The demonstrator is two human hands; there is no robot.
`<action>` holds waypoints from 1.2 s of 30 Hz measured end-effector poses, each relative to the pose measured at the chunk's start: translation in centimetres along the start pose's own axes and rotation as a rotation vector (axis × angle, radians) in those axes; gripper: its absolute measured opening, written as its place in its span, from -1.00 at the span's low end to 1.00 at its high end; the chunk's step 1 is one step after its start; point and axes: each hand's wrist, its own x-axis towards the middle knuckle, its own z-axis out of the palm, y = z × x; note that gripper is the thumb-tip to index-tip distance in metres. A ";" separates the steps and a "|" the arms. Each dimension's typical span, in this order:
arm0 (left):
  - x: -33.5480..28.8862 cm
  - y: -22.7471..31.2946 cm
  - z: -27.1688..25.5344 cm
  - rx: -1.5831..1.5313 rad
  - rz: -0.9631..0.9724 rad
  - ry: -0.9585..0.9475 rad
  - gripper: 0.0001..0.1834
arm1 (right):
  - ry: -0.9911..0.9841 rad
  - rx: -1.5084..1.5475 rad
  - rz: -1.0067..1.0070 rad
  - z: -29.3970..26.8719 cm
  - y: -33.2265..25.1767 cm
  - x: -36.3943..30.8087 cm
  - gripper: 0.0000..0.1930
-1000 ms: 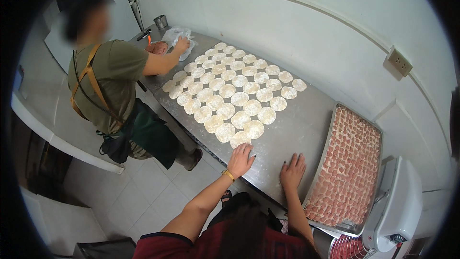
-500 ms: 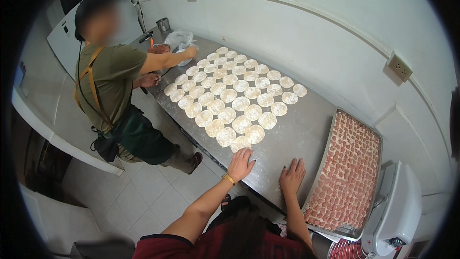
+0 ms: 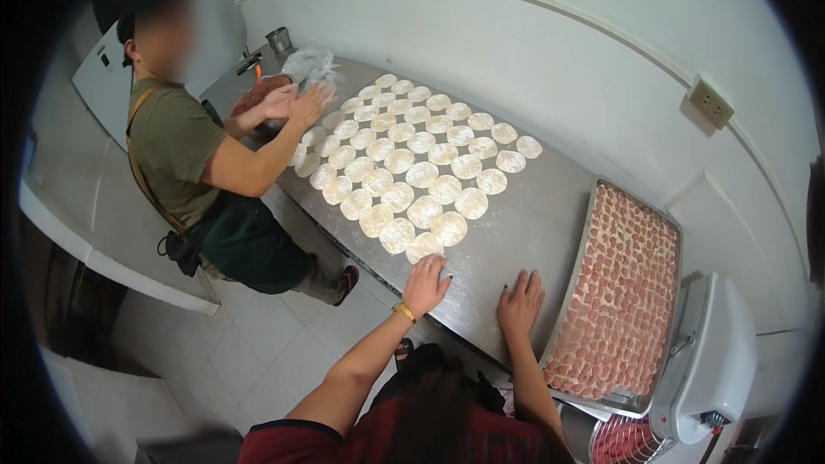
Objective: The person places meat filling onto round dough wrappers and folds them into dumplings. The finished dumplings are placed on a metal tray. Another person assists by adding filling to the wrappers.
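My left hand (image 3: 424,283) rests on the steel table (image 3: 541,198), fingers extended, their tips at the near edge of the closest dough round (image 3: 424,247). Whether they press on the dough, I cannot tell. My right hand (image 3: 520,304) lies flat on bare metal with fingers spread, between the dough and a large tray (image 3: 563,314). Nothing is in either hand. Several flat, floured dough rounds (image 3: 398,161) lie in rows to the left and ahead. Many small pinkish-red round pieces (image 3: 614,301) fill the tray.
A co-worker (image 3: 176,137) stands at the table's far left, hands (image 3: 301,103) over a bowl of reddish ground filling (image 3: 258,96). A clear plastic bag (image 3: 311,64) and metal cup (image 3: 278,39) are behind. A white machine (image 3: 709,361) with a red wire guard (image 3: 627,441) stands right of the tray.
The co-worker's hands have come together near the filling bowl; before, one reached out over the plastic bag. My hands keep their places on the table, while the view has shifted slightly.
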 end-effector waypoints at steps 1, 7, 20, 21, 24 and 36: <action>0.1 0.0 0.0 -0.010 0.005 0.011 -0.61 | -0.014 0.004 0.012 0.0 0.0 0.0 -0.40; 0.1 0.1 -0.1 0.010 -0.001 -0.008 -0.61 | -0.030 0.021 0.020 -0.1 -0.1 0.1 -0.41; 0.1 0.1 -0.3 0.025 0.001 -0.009 -0.61 | -0.065 0.000 0.023 -0.3 -0.2 0.1 -0.40; 0.1 0.1 -0.3 0.030 0.005 -0.006 -0.61 | -0.062 -0.010 0.021 -0.3 -0.2 0.1 -0.40; -0.1 0.1 -0.2 0.030 -0.004 -0.004 -0.60 | -0.072 -0.015 0.028 -0.3 -0.2 0.1 -0.39; -0.4 0.3 -0.5 -0.017 -0.019 0.015 -0.61 | -0.116 -0.036 0.027 0.0 -0.1 0.1 -0.36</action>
